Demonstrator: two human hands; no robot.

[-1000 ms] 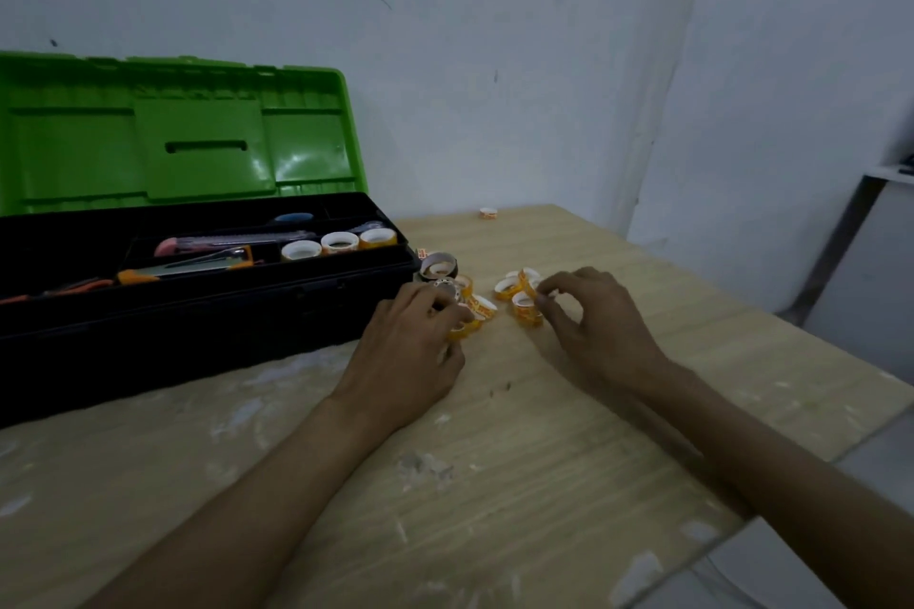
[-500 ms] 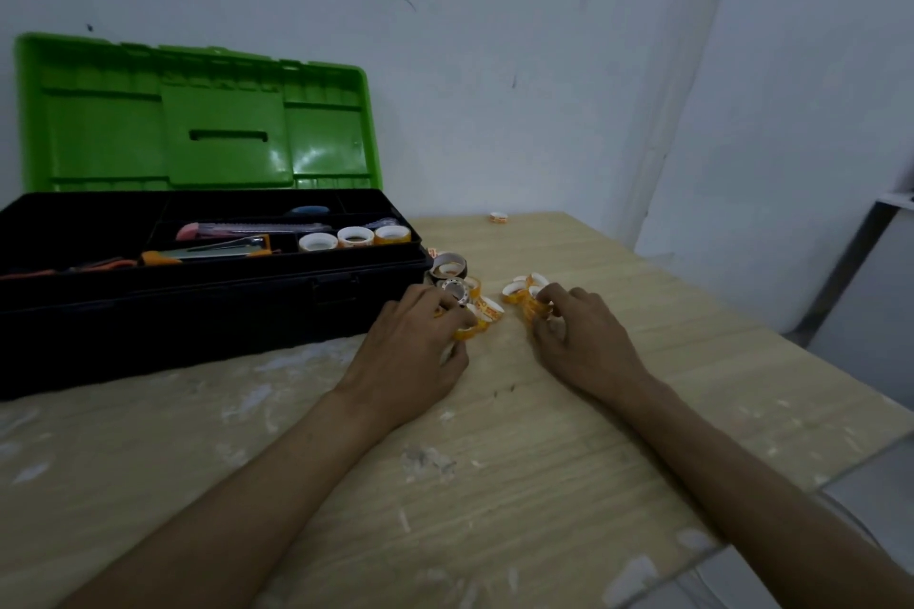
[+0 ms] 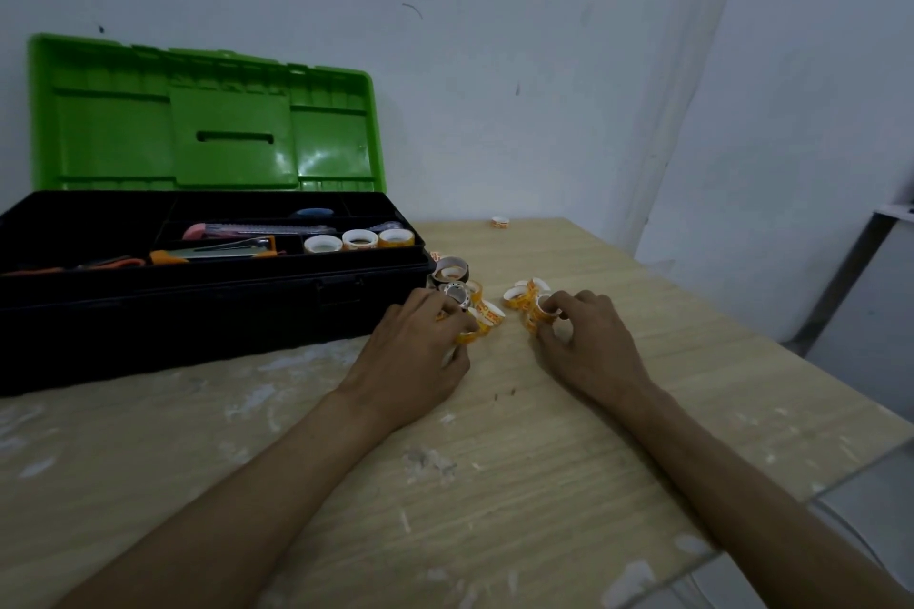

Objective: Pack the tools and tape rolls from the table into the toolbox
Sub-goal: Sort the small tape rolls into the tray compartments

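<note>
Inboard, left hand point(image 3: 420, 351), right hand point(image 3: 588, 346), clutching rolls point(image 3: 518, 298)

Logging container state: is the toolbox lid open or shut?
Open: the green lid stands upright behind the black toolbox base, contents exposed.

From my remote seat I saw a pale wood-grain tabletop point(image 3: 494, 485), smeared with white patches, running up to a scuffed white plaster wall point(image 3: 494, 64). A second white wall point(image 3: 816, 139) met it at a raised vertical corner strip point(image 3: 682, 114). A slanted grey metal leg point(image 3: 841, 272) stood on the right, above pale grey floor point(image 3: 870, 485). The light was dim.
</note>
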